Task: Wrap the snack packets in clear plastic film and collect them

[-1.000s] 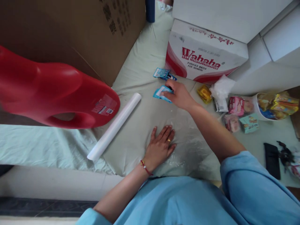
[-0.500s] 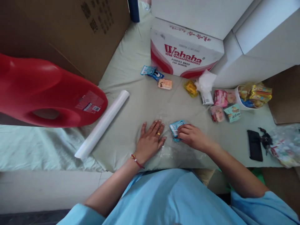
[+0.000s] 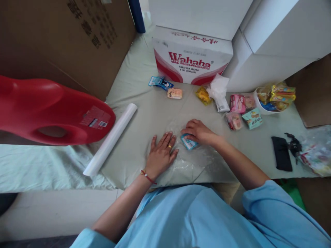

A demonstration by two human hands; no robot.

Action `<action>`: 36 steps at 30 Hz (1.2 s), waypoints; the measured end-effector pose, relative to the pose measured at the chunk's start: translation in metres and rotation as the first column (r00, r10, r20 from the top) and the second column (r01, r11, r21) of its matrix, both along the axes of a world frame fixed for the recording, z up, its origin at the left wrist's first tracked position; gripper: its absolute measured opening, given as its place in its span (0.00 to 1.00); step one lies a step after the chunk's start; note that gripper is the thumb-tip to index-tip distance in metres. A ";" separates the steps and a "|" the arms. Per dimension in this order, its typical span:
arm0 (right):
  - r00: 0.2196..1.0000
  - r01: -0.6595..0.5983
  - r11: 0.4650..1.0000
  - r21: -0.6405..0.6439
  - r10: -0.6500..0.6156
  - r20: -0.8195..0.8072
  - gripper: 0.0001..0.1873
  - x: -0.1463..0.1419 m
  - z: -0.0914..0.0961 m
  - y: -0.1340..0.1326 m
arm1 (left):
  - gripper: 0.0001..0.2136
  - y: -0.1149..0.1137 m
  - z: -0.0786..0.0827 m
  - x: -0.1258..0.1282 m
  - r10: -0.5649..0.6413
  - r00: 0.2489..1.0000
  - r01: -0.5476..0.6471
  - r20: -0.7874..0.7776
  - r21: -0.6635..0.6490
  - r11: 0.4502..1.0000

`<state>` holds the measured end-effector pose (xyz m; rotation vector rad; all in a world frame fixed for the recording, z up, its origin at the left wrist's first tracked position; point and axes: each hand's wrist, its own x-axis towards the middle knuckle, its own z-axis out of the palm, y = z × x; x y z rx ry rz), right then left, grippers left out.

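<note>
My left hand [image 3: 161, 151] lies flat with its fingers spread, at the left edge of a clear plastic sheet [image 3: 187, 163] on the cloth-covered surface. On that sheet is a small blue snack packet [image 3: 189, 143]. My right hand [image 3: 198, 132] curls over the packet from its far side, fingers and thumb gripping its upper edge; part of the packet is hidden beneath them. Left of my hands rests a white roll of film [image 3: 111, 139].
A red jug [image 3: 59, 106] lies at left before a brown carton [image 3: 85, 51]. Behind stands a Wahaha box [image 3: 192, 57]. Blue packets [image 3: 160, 82], a wrapped cake [image 3: 174, 93], a yellow packet [image 3: 203, 95], a snack-filled white tub [image 3: 267, 109] and a black phone [image 3: 281, 154] lie around.
My right hand has moved slightly away from me and left, now reaching over the packet's far edge. The packet has turned. My left hand stays flat; the whole view has shifted a little.
</note>
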<state>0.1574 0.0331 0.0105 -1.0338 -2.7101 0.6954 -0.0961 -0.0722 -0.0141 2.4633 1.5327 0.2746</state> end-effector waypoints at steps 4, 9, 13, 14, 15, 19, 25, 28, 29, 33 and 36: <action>0.999 0.005 1.000 -0.005 -0.005 -0.046 0.36 0.010 -0.003 -0.015 | 0.27 0.000 0.001 0.000 -0.003 1.000 0.003 -0.013 -0.003 1.000; 0.996 -0.086 0.994 -0.072 0.088 0.028 0.50 0.033 0.000 -0.030 | 0.27 0.000 -0.001 0.000 -0.005 1.000 0.005 -0.028 0.008 1.000; 0.989 -0.123 0.991 -0.055 0.127 0.074 0.42 0.034 0.002 -0.026 | 0.27 0.000 -0.002 0.000 -0.005 0.999 0.006 -0.038 0.015 1.000; 0.989 -0.126 0.991 -0.037 0.128 0.077 0.40 0.032 0.003 -0.024 | 0.27 0.000 -0.001 0.000 -0.005 0.999 0.006 -0.041 0.016 1.000; 0.989 -0.123 0.992 -0.019 0.124 0.082 0.39 0.029 0.004 -0.022 | 0.27 0.000 -0.001 0.000 -0.006 0.999 0.006 -0.043 0.015 1.000; 0.991 -0.063 0.998 0.027 0.060 0.122 0.40 0.018 0.008 -0.017 | 0.28 0.000 0.000 0.000 0.001 0.999 0.000 -0.034 0.014 1.000; 0.985 -0.003 0.997 0.083 -0.011 0.171 0.35 0.009 0.012 -0.028 | 0.29 -0.001 -0.002 0.001 0.002 1.000 -0.002 -0.028 0.020 1.000; 0.984 0.027 0.994 0.106 -0.045 0.175 0.32 0.012 0.013 -0.037 | 0.30 -0.004 -0.003 0.003 0.020 0.999 -0.019 -0.038 0.019 1.000; 0.983 0.043 0.993 0.113 -0.062 0.171 0.32 0.014 0.012 -0.040 | 0.31 -0.005 -0.003 0.003 0.027 0.999 -0.026 -0.042 0.019 0.999; 0.984 0.087 0.988 0.127 -0.105 0.142 0.32 0.022 0.008 -0.050 | 0.31 -0.008 -0.004 0.005 0.037 0.998 -0.036 -0.046 0.020 0.999; 0.989 0.105 0.989 0.106 -0.115 0.090 0.33 0.027 0.002 -0.054 | 0.31 -0.009 -0.005 0.005 0.035 0.999 -0.035 -0.037 0.020 0.999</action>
